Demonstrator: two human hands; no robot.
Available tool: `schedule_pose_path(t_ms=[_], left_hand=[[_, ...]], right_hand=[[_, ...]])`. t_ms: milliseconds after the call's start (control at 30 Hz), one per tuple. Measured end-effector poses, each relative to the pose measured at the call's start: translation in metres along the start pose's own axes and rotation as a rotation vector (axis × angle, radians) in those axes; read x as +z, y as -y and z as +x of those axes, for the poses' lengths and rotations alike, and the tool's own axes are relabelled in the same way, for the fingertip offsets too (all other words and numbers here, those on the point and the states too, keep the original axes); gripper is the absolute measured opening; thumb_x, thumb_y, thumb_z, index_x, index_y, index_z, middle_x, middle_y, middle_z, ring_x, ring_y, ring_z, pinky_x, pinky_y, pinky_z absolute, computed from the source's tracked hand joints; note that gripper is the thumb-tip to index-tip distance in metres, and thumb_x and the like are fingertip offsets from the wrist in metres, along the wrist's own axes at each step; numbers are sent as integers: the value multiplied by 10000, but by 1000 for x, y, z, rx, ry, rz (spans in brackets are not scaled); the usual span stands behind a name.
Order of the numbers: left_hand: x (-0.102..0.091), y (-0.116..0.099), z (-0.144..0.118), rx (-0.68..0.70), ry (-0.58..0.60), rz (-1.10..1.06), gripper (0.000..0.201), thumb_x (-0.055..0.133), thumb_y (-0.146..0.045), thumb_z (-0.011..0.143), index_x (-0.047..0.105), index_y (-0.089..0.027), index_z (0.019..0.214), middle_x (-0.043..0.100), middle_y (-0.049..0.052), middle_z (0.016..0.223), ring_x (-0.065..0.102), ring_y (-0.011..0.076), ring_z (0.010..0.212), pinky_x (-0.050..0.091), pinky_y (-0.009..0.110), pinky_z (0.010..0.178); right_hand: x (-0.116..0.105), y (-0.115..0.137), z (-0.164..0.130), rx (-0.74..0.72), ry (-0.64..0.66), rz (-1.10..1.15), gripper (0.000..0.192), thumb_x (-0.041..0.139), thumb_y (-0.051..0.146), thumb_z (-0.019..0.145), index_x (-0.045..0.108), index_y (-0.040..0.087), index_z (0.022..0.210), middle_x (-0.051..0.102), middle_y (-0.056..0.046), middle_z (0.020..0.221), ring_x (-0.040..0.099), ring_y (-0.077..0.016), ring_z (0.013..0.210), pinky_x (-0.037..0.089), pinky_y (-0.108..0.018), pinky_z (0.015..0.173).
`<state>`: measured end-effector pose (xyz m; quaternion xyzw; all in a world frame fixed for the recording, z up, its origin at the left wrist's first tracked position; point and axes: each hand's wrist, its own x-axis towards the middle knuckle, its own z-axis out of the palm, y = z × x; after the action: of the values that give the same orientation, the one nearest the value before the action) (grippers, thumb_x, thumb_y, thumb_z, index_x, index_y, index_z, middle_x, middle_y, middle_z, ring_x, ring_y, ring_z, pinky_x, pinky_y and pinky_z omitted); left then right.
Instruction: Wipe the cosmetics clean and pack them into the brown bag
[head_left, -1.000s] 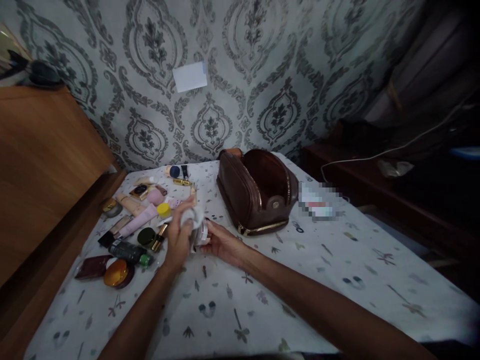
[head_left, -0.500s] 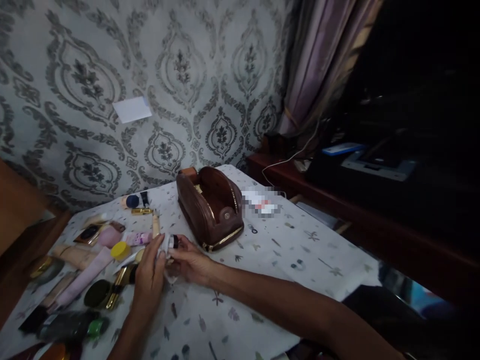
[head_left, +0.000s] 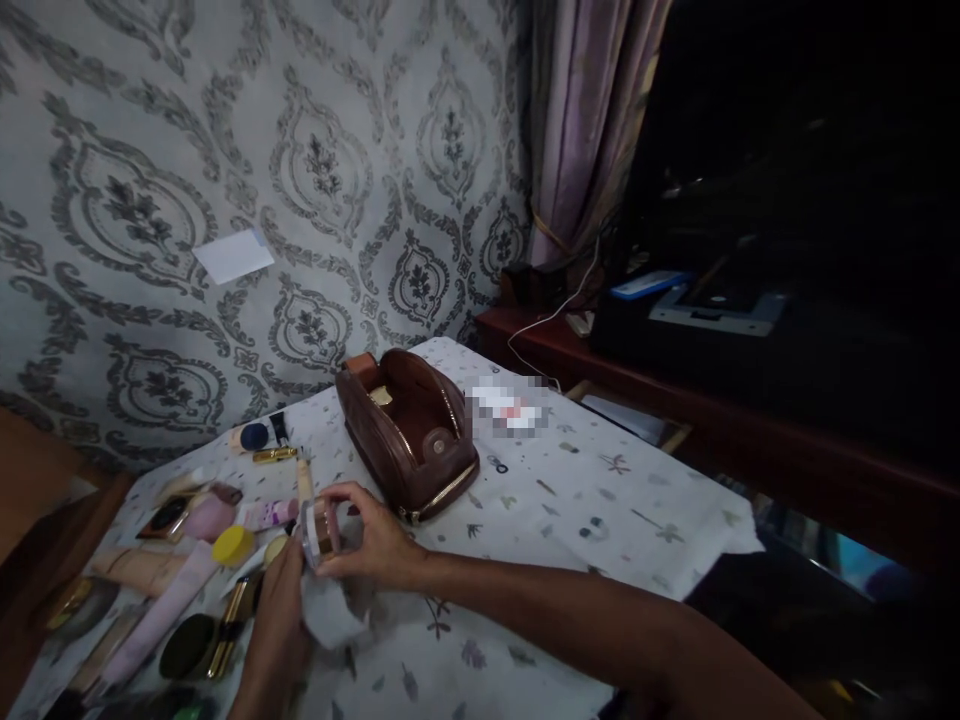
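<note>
My right hand (head_left: 386,545) is closed on a small round cosmetic jar (head_left: 322,530), clear at one end with a brownish band, thumb below and fingers above. Against the jar's left side is my left hand (head_left: 274,615), with a crumpled white tissue (head_left: 334,612) hanging beneath its fingers. Its fingertips are partly hidden behind the jar. Just beyond the hands stands a brown toiletry bag (head_left: 454,470), unzipped, its inside showing. A beige tube (head_left: 304,480) lies right behind the jar.
Many cosmetics crowd the table's left side, among them a yellow-lidded pot (head_left: 233,546), a long pink tube (head_left: 161,615) and a dark round compact (head_left: 187,645). A blurred white item (head_left: 510,408) lies right of the bag. A dark red desk (head_left: 540,335) adjoins at the right.
The view has swung right. Both hands were together around a small white item with a dark cap; now the brownish jar shows in my right hand and the white tissue hangs below my left.
</note>
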<state>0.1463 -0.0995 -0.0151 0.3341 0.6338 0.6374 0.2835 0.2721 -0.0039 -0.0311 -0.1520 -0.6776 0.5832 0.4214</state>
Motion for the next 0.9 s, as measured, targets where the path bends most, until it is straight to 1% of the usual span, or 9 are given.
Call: schedule_pose_path(t_ms=[33, 100, 167, 233, 333, 433, 633, 733, 900], left_hand=[[4, -2, -2, -48, 8, -18, 290, 748, -492, 681, 675, -218, 738, 707, 52, 722, 682, 242, 667, 558, 312, 503], [12, -6, -5, -190, 31, -83, 368, 766, -535, 624, 629, -199, 688, 630, 1, 576, 555, 155, 423, 418, 235, 330], [18, -9, -8, -310, 52, -152, 439, 829, -522, 516, 600, -181, 671, 552, -47, 490, 431, 85, 323, 292, 168, 272], [21, -12, -9, -366, 48, -197, 496, 878, -479, 418, 581, -168, 664, 496, -80, 445, 370, 44, 294, 238, 127, 265], [21, -13, -9, -333, -31, -197, 539, 906, -441, 366, 568, -165, 682, 499, -95, 433, 325, 17, 269, 225, 105, 260], [19, -10, -9, -272, -82, -184, 552, 921, -447, 397, 566, -177, 721, 530, -97, 445, 345, 19, 263, 237, 97, 256], [18, -6, -7, -214, -86, -210, 587, 929, -474, 433, 618, -197, 846, 597, -95, 536, 436, 50, 296, 279, 122, 246], [17, -3, -7, -189, -75, -227, 573, 935, -429, 447, 623, -202, 872, 608, -97, 556, 439, 41, 310, 303, 117, 269], [16, 1, -6, -186, -77, -207, 589, 922, -487, 455, 632, -203, 882, 598, -91, 544, 428, 47, 311, 290, 122, 259]], right_hand=[[-1, 1, 0, -24, 5, -30, 818, 914, 294, 524, 560, 243, 1260, 609, -50, 1227, 565, -240, 1166, 413, -375, 1020], [-3, 4, 0, -55, 24, -70, 824, 907, 293, 548, 548, 254, 1289, 603, -51, 1249, 568, -239, 1170, 418, -365, 1019], [-5, 7, 1, -75, 49, -103, 815, 895, 288, 576, 533, 251, 1304, 601, -53, 1257, 575, -237, 1166, 426, -356, 1014], [-6, 10, 1, -78, 68, -132, 812, 882, 263, 593, 509, 243, 1314, 602, -50, 1246, 584, -231, 1153, 439, -347, 1000], [-6, 12, 0, -58, 73, -167, 815, 867, 248, 601, 468, 245, 1312, 604, -40, 1218, 603, -222, 1112, 471, -338, 957], [-6, 11, 0, -61, 61, -193, 836, 866, 281, 601, 430, 243, 1313, 596, -45, 1210, 609, -228, 1100, 489, -346, 940], [-7, 13, -1, -93, 56, -242, 843, 861, 314, 620, 414, 230, 1330, 555, -77, 1261, 594, -245, 1140, 483, -367, 969], [-7, 13, 0, -98, 67, -260, 884, 871, 263, 601, 413, 233, 1356, 541, -80, 1276, 580, -249, 1161, 471, -365, 986], [-7, 9, 3, -148, 81, -281, 902, 869, 265, 611, 410, 246, 1387, 518, -81, 1290, 555, -247, 1190, 457, -362, 1007]])
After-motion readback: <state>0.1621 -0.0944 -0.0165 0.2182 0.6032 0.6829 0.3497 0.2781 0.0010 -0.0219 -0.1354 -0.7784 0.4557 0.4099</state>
